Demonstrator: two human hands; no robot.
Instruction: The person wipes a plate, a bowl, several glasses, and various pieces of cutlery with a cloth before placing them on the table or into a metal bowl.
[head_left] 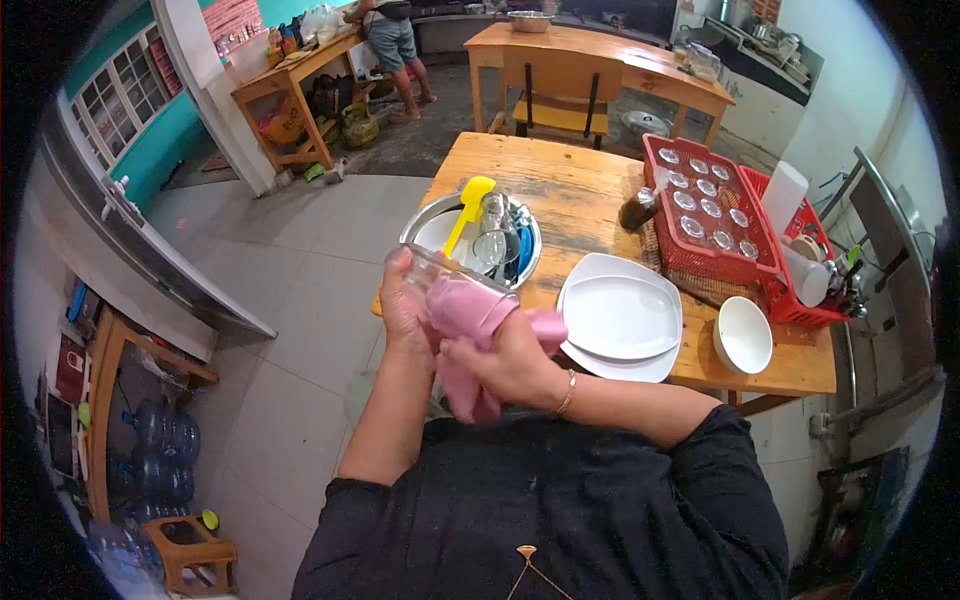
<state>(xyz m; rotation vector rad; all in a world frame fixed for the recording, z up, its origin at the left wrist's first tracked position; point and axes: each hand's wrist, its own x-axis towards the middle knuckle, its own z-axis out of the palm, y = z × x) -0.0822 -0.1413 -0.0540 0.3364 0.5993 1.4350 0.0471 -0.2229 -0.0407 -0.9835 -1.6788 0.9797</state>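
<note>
In front of my body I hold a clear drinking glass (480,283) tilted on its side. My left hand (404,305) is wrapped round one end of it. A pink cloth (468,308) covers part of the glass, and my right hand (515,362) grips this cloth against it. Some of the cloth hangs below my hands. Just beyond stands a metal basin (412,226) holding a yellow spatula (468,212), clear glasses (490,245) and other dishware. To the right of my hands, white plates (620,318) lie stacked on the wooden table.
A red crate (715,250) holds several upturned glasses. Near it are a dark-filled jar (637,210), a white bowl (743,335) and a red basket (812,316) with containers and utensils. A chair (562,85) stands beyond the table (560,185). Another person (392,45) stands far back.
</note>
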